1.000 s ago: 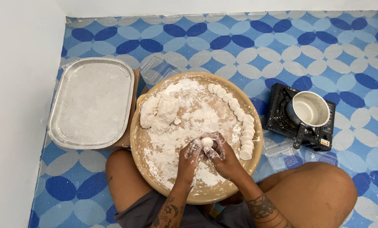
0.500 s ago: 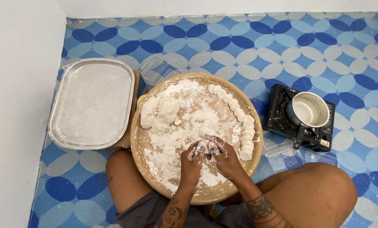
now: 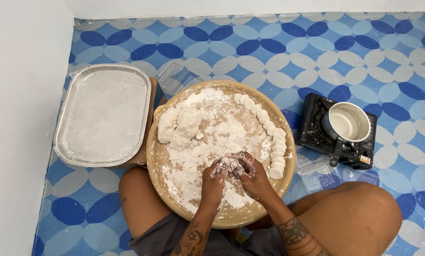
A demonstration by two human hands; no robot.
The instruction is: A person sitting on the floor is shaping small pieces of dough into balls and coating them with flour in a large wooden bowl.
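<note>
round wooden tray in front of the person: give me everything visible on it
The round wooden tray is a wide, shallow, tan dish with a raised rim, lying flat on the patterned floor mat between the person's knees. White flour dusts most of its inside. A lump of white dough sits at its upper left; a row of small dough pieces curves along its right rim. The left hand and right hand press together over it, floured. A metal tray lies at its left.

Bright, even, diffuse overhead light, soft faint shadows, sharp focus throughout, slight wide-angle bending at the edges.
</note>
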